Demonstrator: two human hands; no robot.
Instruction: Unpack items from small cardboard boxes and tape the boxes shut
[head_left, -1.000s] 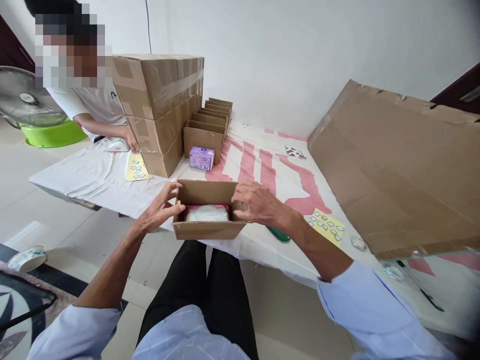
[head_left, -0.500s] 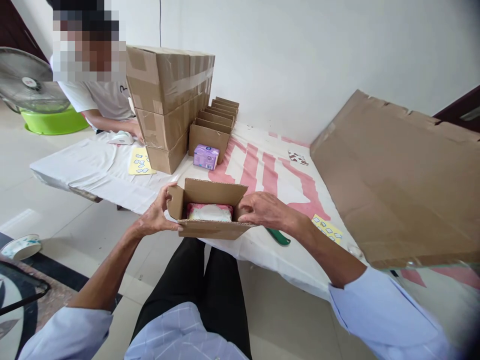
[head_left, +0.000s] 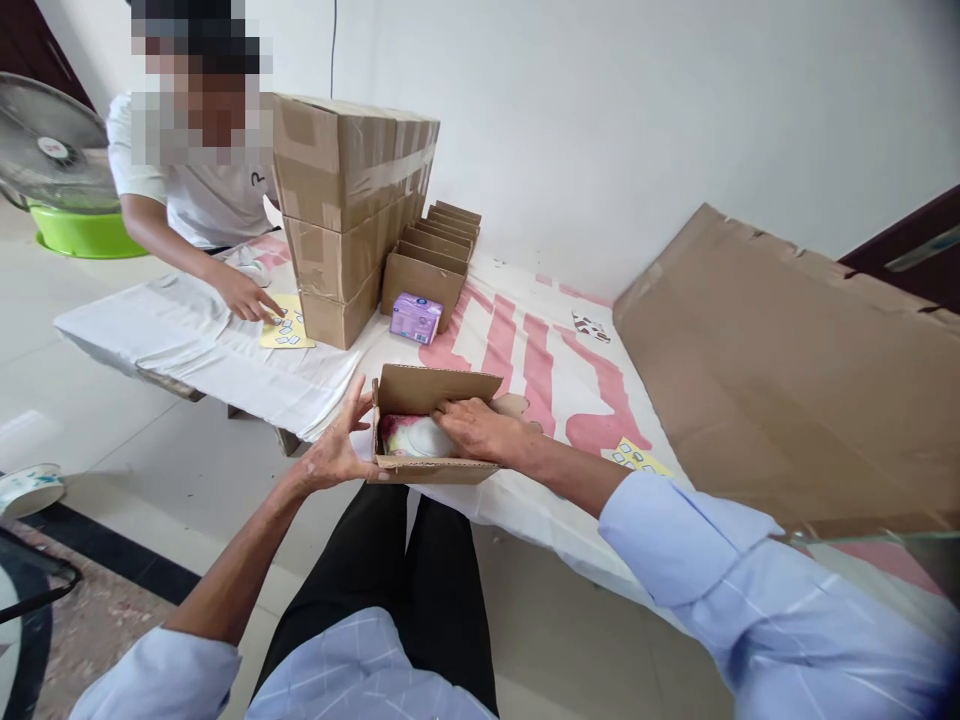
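An open cardboard box (head_left: 442, 471) is held at the table's front edge, its flaps standing up. My left hand (head_left: 337, 445) grips its left end, thumb along the front wall and fingers up beside the left side. Inside lies a soft pack of wipes (head_left: 411, 436), red and white with a pale lid. My right hand (head_left: 480, 428) reaches into the box over the right part of this pack, fingers closed and bent against it; the fingertips are partly hidden.
A purple pack (head_left: 415, 318) stands before a row of open boxes (head_left: 424, 278). Taped cartons (head_left: 322, 210) are stacked left of it. A co-worker's hand (head_left: 247, 297) touches a yellow card (head_left: 287, 328). A large cardboard sheet (head_left: 780, 390) leans at right; another yellow card (head_left: 636, 456) lies nearby.
My right hand has moved from the box's right end leftward into it, onto the pack. The box has shifted slightly right. The co-worker's hand has come out onto the yellow card.
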